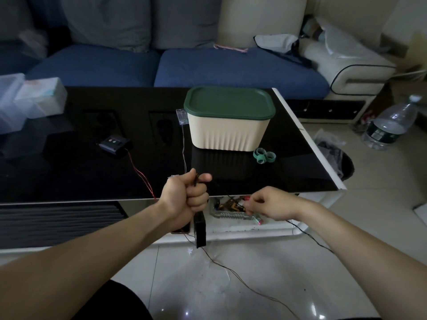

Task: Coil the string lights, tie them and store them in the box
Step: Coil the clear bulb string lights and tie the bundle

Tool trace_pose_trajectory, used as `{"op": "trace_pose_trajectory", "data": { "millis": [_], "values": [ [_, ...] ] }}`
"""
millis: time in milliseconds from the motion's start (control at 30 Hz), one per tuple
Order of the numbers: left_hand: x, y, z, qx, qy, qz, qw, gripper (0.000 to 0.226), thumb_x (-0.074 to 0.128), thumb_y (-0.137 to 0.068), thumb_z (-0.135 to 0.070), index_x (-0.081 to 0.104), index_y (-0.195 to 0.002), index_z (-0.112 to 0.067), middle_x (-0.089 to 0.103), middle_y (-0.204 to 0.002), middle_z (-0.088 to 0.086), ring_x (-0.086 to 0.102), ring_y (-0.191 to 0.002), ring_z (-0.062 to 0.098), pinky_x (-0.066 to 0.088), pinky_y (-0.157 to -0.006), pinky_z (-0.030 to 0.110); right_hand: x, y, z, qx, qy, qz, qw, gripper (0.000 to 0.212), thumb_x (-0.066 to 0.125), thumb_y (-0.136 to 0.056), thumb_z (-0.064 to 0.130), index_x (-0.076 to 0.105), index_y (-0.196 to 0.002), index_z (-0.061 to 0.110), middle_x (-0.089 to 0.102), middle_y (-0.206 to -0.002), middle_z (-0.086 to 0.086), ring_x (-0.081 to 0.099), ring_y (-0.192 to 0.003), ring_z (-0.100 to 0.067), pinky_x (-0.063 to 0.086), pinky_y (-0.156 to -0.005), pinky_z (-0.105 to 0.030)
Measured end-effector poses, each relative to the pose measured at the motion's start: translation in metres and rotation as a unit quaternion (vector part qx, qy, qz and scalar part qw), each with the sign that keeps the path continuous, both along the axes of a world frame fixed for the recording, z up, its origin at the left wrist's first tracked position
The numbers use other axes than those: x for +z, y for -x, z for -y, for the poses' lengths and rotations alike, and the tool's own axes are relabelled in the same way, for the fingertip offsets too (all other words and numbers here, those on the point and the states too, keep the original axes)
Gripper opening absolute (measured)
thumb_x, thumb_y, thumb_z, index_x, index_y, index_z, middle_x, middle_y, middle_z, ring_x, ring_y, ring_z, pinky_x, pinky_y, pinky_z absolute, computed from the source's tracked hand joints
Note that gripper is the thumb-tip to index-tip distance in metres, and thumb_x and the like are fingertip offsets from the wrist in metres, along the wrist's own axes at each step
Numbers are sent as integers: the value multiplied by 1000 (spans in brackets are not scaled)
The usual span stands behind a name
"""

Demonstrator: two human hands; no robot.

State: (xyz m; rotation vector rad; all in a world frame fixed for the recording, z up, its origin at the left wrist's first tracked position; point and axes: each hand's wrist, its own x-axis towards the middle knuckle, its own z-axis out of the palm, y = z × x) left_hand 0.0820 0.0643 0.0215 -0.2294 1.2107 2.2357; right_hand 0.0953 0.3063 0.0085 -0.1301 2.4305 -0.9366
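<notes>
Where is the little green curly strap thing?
The green looped strap lies on the black glass table, right of centre, just in front of the cream box with green lid.

1. The string lights' wire [233,273] runs off the bottom edge; its far end is unseen.
2. The left hand [184,195] hides how much wire its grip encloses.
3. What the right hand [268,203] pinches below the tabletop [92,172] is too small to tell.
4. The clear boxes [27,100] are cut off at left.
</notes>
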Motion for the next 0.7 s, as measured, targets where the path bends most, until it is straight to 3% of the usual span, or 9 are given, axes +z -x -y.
{"op": "trace_pose_trajectory", "data": {
  "millis": [100,233,300,367,433,567,667,700],
  "values": [
    [3,-2,-2,10,3,-12,1000,46,27,-106,-32,58,-120,-1,28,-52,-5,23,-41,9,23,-45,25,2,-6,21,34,-41,-30,998,35,52,-102,44,69,-75,28,53,-59,7,47,-54,-9,40,-59,-30],
    [13,-6,-10,14,3,-12,1000,45,28,-106,-34,41,-132,1,62,-70,12,55,-53,21,46,-57,32,7,-18,48,80,-63,-88,991,33,54,-100,42,64,-71,30,64,-69,6,58,-62,-11,47,-63,-33],
    [15,-7,-11,1,-6,-10,1000,52,26,-106,-38,31,-140,1,72,-94,25,72,-78,33,56,-72,41,11,-24,58,115,-66,-124,983,32,56,-100,38,61,-70,27,60,-67,9,57,-63,-7,47,-62,-30],
    [14,-7,-11,-16,-10,-1,1000,65,23,-105,-49,18,-150,-2,68,-111,31,69,-101,41,53,-87,48,17,-29,65,142,-69,-152,976,29,59,-98,35,58,-70,28,54,-63,11,52,-59,-4,38,-56,-23],
    [13,-7,-10,-40,9,7,999,77,19,-102,-59,13,-153,-2,66,-116,31,67,-108,40,51,-88,48,22,-31,69,152,-45,-178,971,25,61,-96,30,60,-72,29,55,-62,11,54,-60,-4,38,-55,-21],
    [6,-7,-12,-86,56,26,994,67,24,-104,-50,23,-152,-2,65,-120,26,67,-105,35,52,-88,44,25,-31,67,156,28,-233,960,18,61,-96,23,73,-84,27,59,-86,22,62,-83,-2,52,-71,-31],
    [-1,-8,-15,-167,77,-14,983,51,28,-106,-28,40,-140,9,60,-118,28,58,-106,40,50,-97,50,23,-26,58,118,10,-315,942,9,70,-88,27,77,-88,22,52,-74,20,54,-70,-1,51,-64,-35],
    [-2,-10,-16,-188,80,-35,978,47,28,-106,-22,44,-135,11,62,-114,26,60,-102,39,54,-92,49,23,-24,55,104,8,-340,935,9,74,-84,30,77,-84,22,54,-72,17,55,-66,-3,51,-60,-37]
  ]
}}
